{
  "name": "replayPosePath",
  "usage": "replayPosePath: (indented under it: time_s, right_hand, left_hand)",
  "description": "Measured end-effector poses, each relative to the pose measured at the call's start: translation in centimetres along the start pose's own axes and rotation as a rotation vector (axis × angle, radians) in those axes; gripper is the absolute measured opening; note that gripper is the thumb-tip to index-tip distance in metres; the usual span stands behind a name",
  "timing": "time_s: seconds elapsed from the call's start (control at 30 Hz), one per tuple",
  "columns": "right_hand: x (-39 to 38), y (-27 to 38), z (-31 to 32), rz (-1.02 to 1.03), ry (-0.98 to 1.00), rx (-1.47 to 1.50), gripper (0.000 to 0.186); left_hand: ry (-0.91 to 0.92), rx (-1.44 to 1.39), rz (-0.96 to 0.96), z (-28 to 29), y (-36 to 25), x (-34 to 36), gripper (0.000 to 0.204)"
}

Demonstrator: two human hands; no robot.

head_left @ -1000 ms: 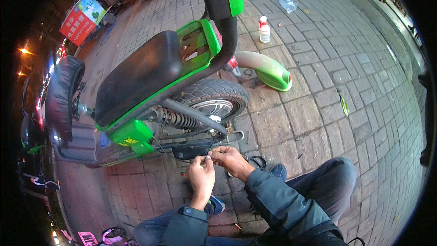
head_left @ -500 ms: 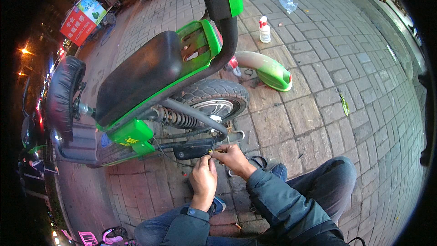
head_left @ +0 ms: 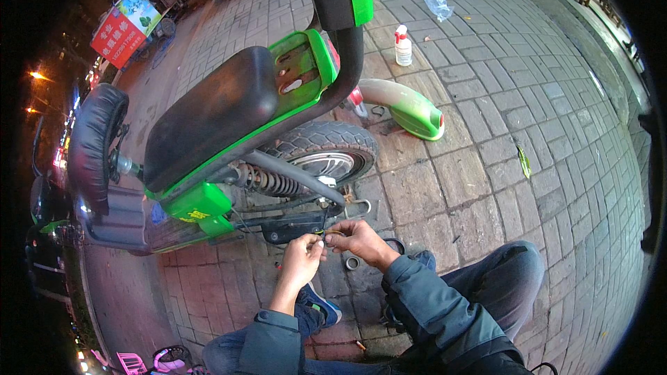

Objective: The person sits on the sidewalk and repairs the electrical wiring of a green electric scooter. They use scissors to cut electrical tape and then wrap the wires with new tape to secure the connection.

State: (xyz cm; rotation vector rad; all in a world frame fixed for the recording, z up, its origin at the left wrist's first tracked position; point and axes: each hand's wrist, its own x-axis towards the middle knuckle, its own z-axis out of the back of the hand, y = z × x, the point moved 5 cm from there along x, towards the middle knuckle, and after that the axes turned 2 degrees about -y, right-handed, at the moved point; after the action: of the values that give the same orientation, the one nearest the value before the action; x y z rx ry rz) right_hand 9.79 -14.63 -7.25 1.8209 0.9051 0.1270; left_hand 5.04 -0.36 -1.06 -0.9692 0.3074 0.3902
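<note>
Thin yellowish wires [head_left: 333,232] run out beside the slim black box [head_left: 288,230] low on a green and black electric scooter [head_left: 208,118]. My left hand [head_left: 300,262] is closed, with thumb and fingertips pinching the wires. Close against it, my right hand [head_left: 359,242] also pinches the wires between thumb and forefinger. Both hands' fingertips nearly meet, and they cover the exact spot where the wires come together. Behind the box stand the rear wheel [head_left: 330,140] and a coil spring [head_left: 271,180].
A detached green and white fender [head_left: 417,114] lies right of the wheel. Beyond it are a white spray bottle [head_left: 403,50] and a clear plastic bag [head_left: 436,3]. A small ring-shaped roll [head_left: 352,262] rests on the paving near my right hand. My shoe [head_left: 323,305] is below my left hand.
My left hand has turned and its wrist has moved left. My right hand stays by the wires, slightly shifted. The small roll on the paving now shows more fully.
</note>
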Motion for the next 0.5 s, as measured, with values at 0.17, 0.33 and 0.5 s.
replayPosePath:
  time_s: [0.17,0.33,0.5]
  right_hand:
    - [-0.2,0.3,-0.1,-0.058,0.03,0.108,0.023]
    - [-0.5,1.2,0.0,-0.022,0.03,-0.114,0.025]
    - [-0.5,1.4,-0.2,0.028,0.027,-0.312,0.022]
  left_hand:
    - [0.03,-0.012,-0.035,0.1,-0.1,0.0,0.024]
    - [-0.069,0.051,-0.084,-0.1,-0.2,-0.3,0.021]
    - [-0.258,0.259,-0.146,0.0,-1.1,-0.9,0.017]
